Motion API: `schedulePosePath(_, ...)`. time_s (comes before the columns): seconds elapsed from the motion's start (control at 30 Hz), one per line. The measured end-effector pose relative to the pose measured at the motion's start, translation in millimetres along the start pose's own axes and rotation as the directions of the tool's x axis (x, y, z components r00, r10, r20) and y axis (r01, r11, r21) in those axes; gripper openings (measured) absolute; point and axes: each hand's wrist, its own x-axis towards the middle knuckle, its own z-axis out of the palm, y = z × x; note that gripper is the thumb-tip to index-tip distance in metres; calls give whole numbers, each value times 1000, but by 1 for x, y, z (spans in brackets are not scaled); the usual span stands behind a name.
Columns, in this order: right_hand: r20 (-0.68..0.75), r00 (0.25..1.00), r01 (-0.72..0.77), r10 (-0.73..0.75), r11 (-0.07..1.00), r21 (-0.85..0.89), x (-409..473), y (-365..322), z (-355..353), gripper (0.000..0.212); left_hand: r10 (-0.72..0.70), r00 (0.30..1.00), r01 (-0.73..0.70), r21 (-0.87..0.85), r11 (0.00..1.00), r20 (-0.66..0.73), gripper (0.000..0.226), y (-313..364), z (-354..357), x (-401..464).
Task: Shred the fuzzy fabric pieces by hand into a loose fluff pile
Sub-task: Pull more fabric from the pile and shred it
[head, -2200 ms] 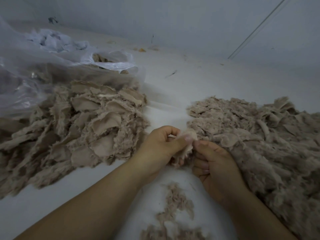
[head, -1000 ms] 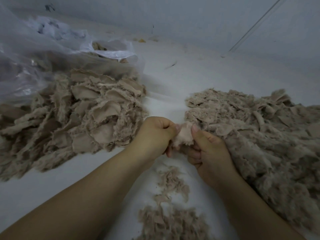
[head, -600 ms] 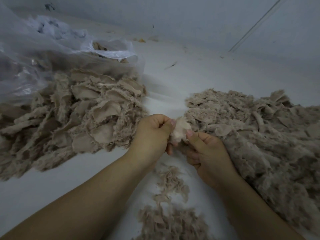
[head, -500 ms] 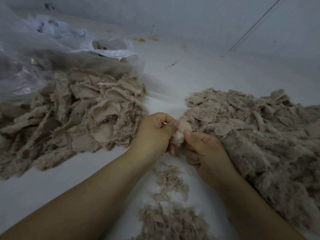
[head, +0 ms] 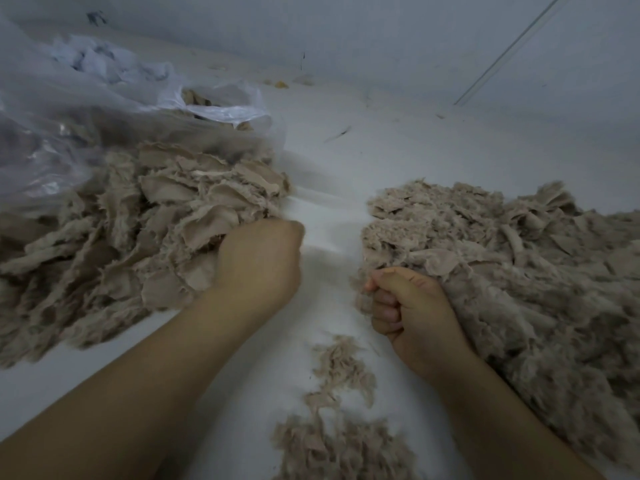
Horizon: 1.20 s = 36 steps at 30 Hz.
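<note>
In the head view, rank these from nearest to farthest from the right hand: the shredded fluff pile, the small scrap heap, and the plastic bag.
From the right hand:
1. Shredded fluff pile, touching it on its right.
2. Small scrap heap, just below, toward the person.
3. Plastic bag, far upper left.

Both forearms bare, no sleeves; left hand (head: 258, 261), right hand (head: 412, 306) ungloved.

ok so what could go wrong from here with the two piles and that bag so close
1. The left hand reaches into the unshredded pile, which lies against the plastic bag; a pull could drag the bag along.
2. The right hand rests at the edge of the fluff pile; only a narrow strip of white surface separates the piles, so they may mix.
3. Loose scraps near the forearms could scatter.
</note>
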Motion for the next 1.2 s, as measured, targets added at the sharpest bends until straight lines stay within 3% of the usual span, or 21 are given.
schedulePosePath(0.1, 17, 1000, 15, -15, 999, -32, -1, 0, -1, 33, 174, 984, -174, -267, 948, -23, 7, 34, -7, 13)
schedulePosePath(0.2, 5, 1000, 24, -24, 1000, -9, -1, -1, 1, 39, 441, 895, -335, -560, 758, 61, 35, 64, -6, 36)
schedulePosePath(0.3, -22, 999, -33, 34, 998, 48, 0, -5, 1, 34, 554, 816, -352, -621, 701, 162, 45, 84, 5, 58)
schedulePosePath(0.4, -44, 997, -60, 61, 998, 17, 0, -5, 1, 32, 533, 816, -260, -684, 682, 222, 30, 91, 16, 67)
schedulePosePath(0.5, -58, 995, -74, 75, 997, 12, -1, -5, 2, 33, 497, 849, -213, -745, 632, 179, 13, 91, 19, 64)
schedulePosePath(0.67, -57, 993, -99, 105, 990, 102, -3, -10, 3, 39, 202, 975, -33, -844, 536, 91, 14, 76, 18, 47)
schedulePosePath(0.77, -33, 990, -127, 138, 968, 215, -5, -12, 5, 55, 286, 956, -232, -772, 591, -68, 16, 58, 12, 31)
schedulePosePath(0.83, -4, 987, -152, 159, 946, 285, -6, -13, 6, 56, 415, 897, -400, -681, 613, -153, 16, 48, 10, 18)
schedulePosePath(0.9, -9, 987, -147, 157, 939, 312, -5, -13, 6, 49, 475, 860, -477, -623, 620, -185, 16, 42, 10, 9)
schedulePosePath(0.97, -58, 987, -123, 149, 940, 318, -4, -11, 6, 41, 491, 839, -523, -598, 608, -234, 15, 36, 12, 2)
schedulePosePath(1.07, -122, 980, -115, 157, 946, 302, -1, -7, 7, 47, 481, 820, -567, -562, 602, -310, 21, 31, 15, -10)
schedulePosePath(1.2, -169, 979, -62, 117, 951, 301, 2, -8, 3, 53, 296, 871, -488, -621, 613, -392, 21, 22, 19, -19)
